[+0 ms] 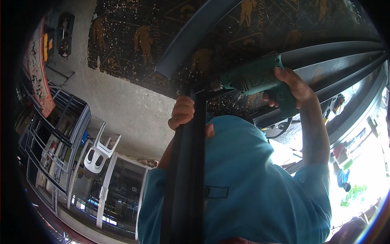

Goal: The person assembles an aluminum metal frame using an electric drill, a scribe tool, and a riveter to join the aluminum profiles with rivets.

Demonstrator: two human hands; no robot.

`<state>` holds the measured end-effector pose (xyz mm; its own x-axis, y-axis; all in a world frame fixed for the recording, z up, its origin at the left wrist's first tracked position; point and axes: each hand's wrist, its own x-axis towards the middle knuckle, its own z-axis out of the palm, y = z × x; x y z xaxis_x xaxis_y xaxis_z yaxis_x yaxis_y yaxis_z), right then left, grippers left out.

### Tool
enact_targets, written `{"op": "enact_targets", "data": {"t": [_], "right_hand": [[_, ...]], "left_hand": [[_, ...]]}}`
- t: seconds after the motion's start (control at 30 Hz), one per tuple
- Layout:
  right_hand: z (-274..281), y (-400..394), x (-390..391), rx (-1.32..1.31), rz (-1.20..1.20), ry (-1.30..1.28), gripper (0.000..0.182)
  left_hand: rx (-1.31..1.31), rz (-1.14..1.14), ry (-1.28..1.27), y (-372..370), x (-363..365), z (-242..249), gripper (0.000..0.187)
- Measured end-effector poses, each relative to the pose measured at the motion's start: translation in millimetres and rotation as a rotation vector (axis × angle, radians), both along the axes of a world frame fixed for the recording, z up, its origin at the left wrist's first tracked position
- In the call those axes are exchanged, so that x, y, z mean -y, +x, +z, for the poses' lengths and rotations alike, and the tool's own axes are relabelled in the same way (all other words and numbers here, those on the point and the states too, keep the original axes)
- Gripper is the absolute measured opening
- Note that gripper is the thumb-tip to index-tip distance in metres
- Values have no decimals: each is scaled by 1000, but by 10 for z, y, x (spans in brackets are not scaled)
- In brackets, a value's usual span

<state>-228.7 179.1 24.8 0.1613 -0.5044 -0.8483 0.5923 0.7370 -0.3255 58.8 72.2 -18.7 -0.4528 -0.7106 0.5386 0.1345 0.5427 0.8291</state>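
My left hand (183, 112) is closed around a long dark metal bar (185, 183), its fingers on one side and the thumb tip showing on the other. The bar runs from in front of my chest up to the work surface. In my right hand (295, 87) is a green power drill (256, 77), gripped by its handle. The drill lies level, with its chuck pointing left at the upper end of the bar, just beyond my left hand. Shadow hides whether the bit touches the metal.
A dark board (142, 44) printed with crocodile logos lies beneath the work. Another dark metal strip (195, 36) crosses it, and long profiles (337, 63) extend right. Metal frames (61, 134) and a white plastic chair (99, 152) stand left. Another person (342, 177) is far off at right.
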Motion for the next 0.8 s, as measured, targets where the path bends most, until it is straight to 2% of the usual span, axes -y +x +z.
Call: {"op": "enact_targets", "data": {"t": [0.2, 0.27, 0.5, 0.57, 0.8], "right_hand": [[14, 3, 32, -40, 36, -9, 65], [-2, -52, 37, 5, 142, -79, 61], [-27, -39, -31, 138, -11, 20, 58], [-8, -23, -4, 42, 4, -27, 55], [-31, -50, -10, 85, 39, -50, 54]], "left_hand": [[-6, 16, -32, 12, -2, -27, 53], [-3, 20, -23, 8, -7, -28, 53], [-10, 6, -45, 16, 17, -74, 51], [-9, -5, -101, 22, 35, -85, 48], [-17, 27, -106, -19, 1, -75, 46]]}}
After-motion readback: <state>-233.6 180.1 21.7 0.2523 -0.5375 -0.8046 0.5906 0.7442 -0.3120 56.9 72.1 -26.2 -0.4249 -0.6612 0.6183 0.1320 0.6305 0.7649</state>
